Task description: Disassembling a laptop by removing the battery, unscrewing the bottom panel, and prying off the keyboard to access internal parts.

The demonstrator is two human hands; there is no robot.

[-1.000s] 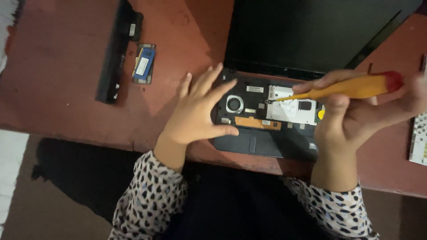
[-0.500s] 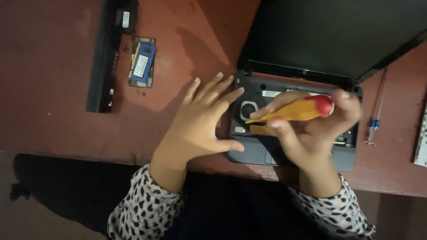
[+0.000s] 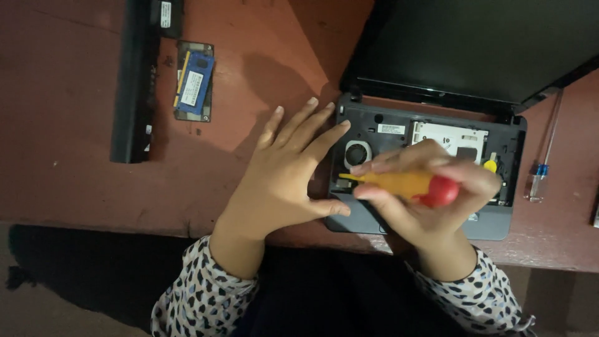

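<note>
The screwdriver [image 3: 409, 185], yellow-handled with a red cap at its butt, lies across the opened laptop base [image 3: 430, 171], its tip now pointing left at the spot just beneath the round fan opening [image 3: 357, 153]; a second ago the handle pointed up to the right with its tip over the silver plate, so the tool has swung lower and flatter, and the view has drifted right as well. The right hand [image 3: 430, 193] is clenched around that handle, fingers wrapped over the top, thumb beneath. The left hand [image 3: 281, 181] is released, flat and spread, fingertips at the left edge of the base and thumb along its front corner, much where it was before. On the base, a small white rectangular label [image 3: 391, 129] sits near the hinge, and the silver plate [image 3: 449, 137] lies to its right. The dark lid [image 3: 474, 50] stands open behind. To the right on the red-brown tabletop [image 3: 75, 187] lies a thin tool with a blue collar [image 3: 541, 168]. Well off to the left rests a blue memory module [image 3: 193, 81] carrying a white sticker, and beside it a long black battery bar [image 3: 134, 87] with a white label at its top end.
</note>
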